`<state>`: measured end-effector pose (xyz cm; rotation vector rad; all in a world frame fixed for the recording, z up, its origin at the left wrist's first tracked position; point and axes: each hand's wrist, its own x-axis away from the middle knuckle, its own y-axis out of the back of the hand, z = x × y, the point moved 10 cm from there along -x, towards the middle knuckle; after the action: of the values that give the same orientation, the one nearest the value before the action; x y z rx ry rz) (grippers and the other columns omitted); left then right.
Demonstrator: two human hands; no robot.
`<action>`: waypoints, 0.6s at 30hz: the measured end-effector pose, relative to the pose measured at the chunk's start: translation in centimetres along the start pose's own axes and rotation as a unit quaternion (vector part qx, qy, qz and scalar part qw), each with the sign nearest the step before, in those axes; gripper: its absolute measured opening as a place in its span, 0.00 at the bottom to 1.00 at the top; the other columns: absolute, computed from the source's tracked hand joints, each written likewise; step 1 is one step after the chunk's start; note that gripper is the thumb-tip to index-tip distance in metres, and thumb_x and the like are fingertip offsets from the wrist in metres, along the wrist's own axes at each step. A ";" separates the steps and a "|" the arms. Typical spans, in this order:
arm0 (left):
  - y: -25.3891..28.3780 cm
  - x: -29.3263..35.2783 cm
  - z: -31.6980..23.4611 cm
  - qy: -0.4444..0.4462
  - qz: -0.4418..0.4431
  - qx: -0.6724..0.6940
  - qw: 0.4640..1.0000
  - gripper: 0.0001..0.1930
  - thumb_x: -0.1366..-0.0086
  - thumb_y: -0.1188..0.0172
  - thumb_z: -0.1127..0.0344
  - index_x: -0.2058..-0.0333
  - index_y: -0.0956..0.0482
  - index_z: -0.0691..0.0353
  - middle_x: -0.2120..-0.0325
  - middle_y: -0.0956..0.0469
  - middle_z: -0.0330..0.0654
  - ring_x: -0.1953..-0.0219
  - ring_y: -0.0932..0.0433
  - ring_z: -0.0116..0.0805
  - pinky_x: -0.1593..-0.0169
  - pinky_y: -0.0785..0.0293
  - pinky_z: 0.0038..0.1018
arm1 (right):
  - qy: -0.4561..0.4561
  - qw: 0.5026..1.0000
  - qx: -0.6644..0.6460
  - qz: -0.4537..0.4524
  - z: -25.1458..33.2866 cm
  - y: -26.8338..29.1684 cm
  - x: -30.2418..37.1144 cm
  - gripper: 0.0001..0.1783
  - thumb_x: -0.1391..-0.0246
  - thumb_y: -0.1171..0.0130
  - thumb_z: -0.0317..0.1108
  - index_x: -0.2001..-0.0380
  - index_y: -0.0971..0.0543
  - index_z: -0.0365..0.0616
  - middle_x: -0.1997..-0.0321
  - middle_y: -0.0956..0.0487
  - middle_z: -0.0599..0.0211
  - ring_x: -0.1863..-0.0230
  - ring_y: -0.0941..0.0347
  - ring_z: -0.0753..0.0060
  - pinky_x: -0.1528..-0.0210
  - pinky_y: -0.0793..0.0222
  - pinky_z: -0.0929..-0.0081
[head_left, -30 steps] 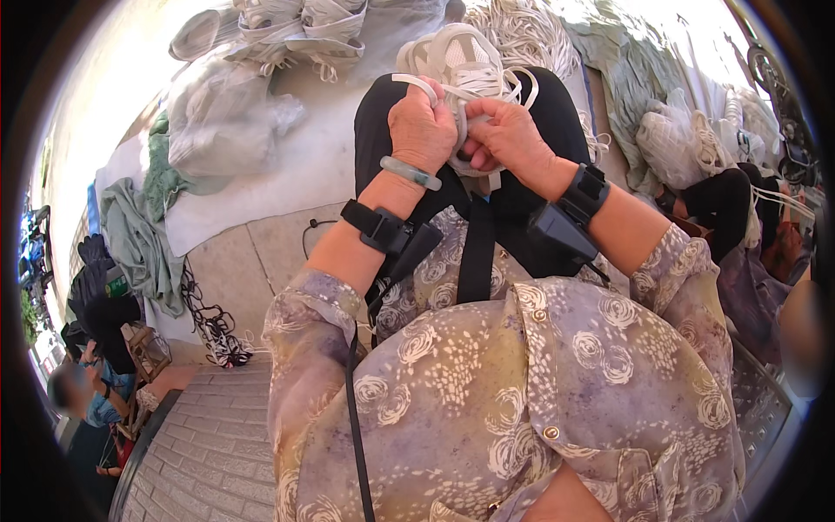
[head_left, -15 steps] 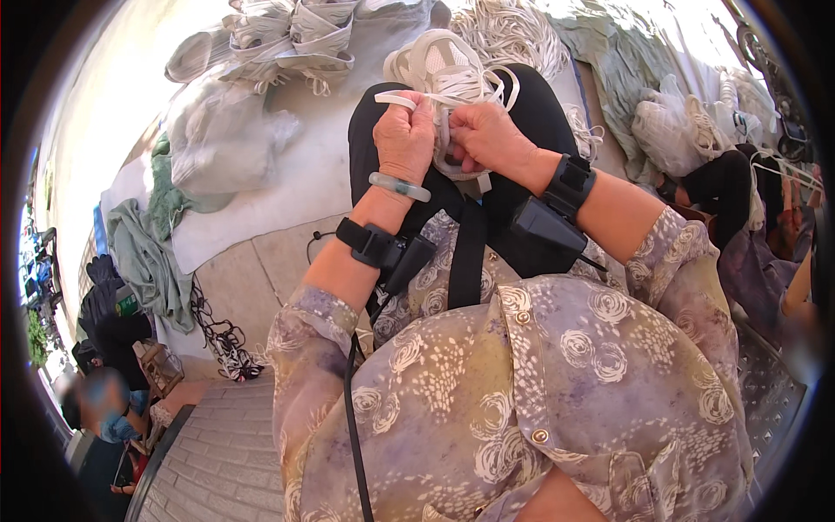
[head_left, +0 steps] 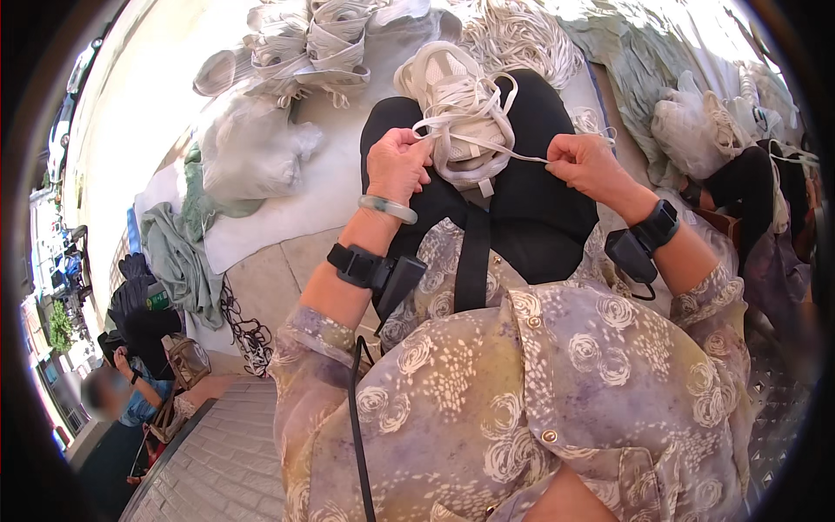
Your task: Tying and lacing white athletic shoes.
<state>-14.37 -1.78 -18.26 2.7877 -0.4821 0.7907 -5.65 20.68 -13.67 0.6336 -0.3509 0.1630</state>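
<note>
A pale beige sneaker rests between my thighs, its toe pointing away from me and its heel collar nearest. White shoelace lies looped across its tongue and stretches out to the right. My right hand pinches that lace to the right of the shoe, over my black-trousered knee, and the lace is taut. At the shoe's left edge my left hand is closed, with a lace loop at its thumb and forefinger. Its other fingers curl beside the collar. The inside of the shoe is only partly visible.
Several pale sneakers are piled at the far left on a white sheet, near a clear plastic bag. A heap of white laces lies beyond my knees. Green cloth lies left. Other people sit at both sides.
My right hand has moved away from the shoe's collar to the right, drawing a lace out taut. My left hand has shifted slightly down and stays at the shoe's left edge.
</note>
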 end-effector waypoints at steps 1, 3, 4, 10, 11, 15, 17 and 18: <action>-0.2 0.1 -0.1 -0.001 0.001 -0.007 1.000 0.06 0.44 0.45 0.69 0.77 0.27 0.64 0.83 0.26 0.38 0.85 0.29 0.22 0.83 0.34 0.19 | 0.001 1.000 -0.006 -0.004 0.3 0.0 -0.4 0.07 0.55 0.45 0.32 0.79 0.26 0.38 0.84 0.28 0.67 0.81 0.29 0.73 0.78 0.36 0.73; 0.7 2.4 -6.0 -0.284 -0.149 -0.210 0.923 0.05 0.44 0.43 0.70 0.72 0.26 0.66 0.81 0.27 0.35 0.83 0.31 0.20 0.77 0.34 0.16 | 0.116 0.979 0.139 -0.092 3.6 1.3 -1.0 0.10 0.58 0.42 0.36 0.75 0.27 0.39 0.79 0.27 0.65 0.73 0.28 0.62 0.70 0.36 0.67; 0.0 2.4 -6.4 -0.301 -0.147 -0.213 0.918 0.05 0.44 0.43 0.70 0.72 0.26 0.66 0.81 0.27 0.35 0.83 0.31 0.20 0.77 0.34 0.16 | 0.094 0.982 0.138 -0.086 3.7 0.9 -1.9 0.10 0.58 0.42 0.36 0.75 0.27 0.39 0.79 0.27 0.65 0.73 0.28 0.62 0.70 0.36 0.67; -7.1 1.4 -7.3 -0.364 -0.051 -0.322 0.872 0.06 0.48 0.47 0.70 0.72 0.23 0.63 0.77 0.24 0.52 0.73 0.24 0.50 0.67 0.29 0.36 | 0.189 0.951 0.152 -0.191 6.7 -0.4 -4.0 0.13 0.59 0.43 0.38 0.72 0.28 0.40 0.75 0.26 0.57 0.67 0.28 0.52 0.65 0.34 0.62; -7.3 1.1 -7.3 -0.360 -0.050 -0.328 0.872 0.06 0.48 0.47 0.70 0.72 0.23 0.63 0.77 0.24 0.52 0.73 0.24 0.50 0.67 0.29 0.36 | 0.169 0.958 0.151 -0.175 6.0 -0.8 -4.5 0.13 0.59 0.43 0.38 0.74 0.28 0.40 0.75 0.26 0.55 0.67 0.28 0.51 0.64 0.34 0.60; -7.8 -0.2 -6.3 -0.293 -0.037 -0.322 0.900 0.06 0.49 0.46 0.69 0.73 0.24 0.64 0.81 0.24 0.48 0.77 0.24 0.43 0.69 0.29 0.33 | 0.147 0.974 0.111 -0.134 4.1 -1.2 -5.4 0.11 0.59 0.45 0.38 0.78 0.27 0.39 0.75 0.26 0.53 0.68 0.28 0.49 0.64 0.33 0.59; -7.9 -0.5 -5.9 -0.260 -0.032 -0.297 0.918 0.06 0.49 0.48 0.68 0.75 0.25 0.63 0.81 0.25 0.52 0.73 0.24 0.51 0.67 0.30 0.40 | 0.154 0.975 0.101 -0.125 3.9 -1.3 -5.8 0.11 0.60 0.46 0.37 0.79 0.27 0.39 0.76 0.26 0.53 0.68 0.28 0.49 0.64 0.34 0.58; -8.0 -0.6 -5.9 -0.255 -0.042 -0.311 0.914 0.06 0.49 0.48 0.68 0.75 0.25 0.63 0.80 0.25 0.51 0.73 0.24 0.52 0.67 0.30 0.40 | 0.173 0.973 0.088 -0.125 4.2 -1.4 -5.8 0.11 0.60 0.46 0.37 0.80 0.27 0.39 0.76 0.26 0.52 0.68 0.29 0.48 0.64 0.34 0.58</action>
<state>-14.72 7.38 -14.47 2.3415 -0.5665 -0.1321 -11.77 16.79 -13.44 0.8042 0.0827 0.0614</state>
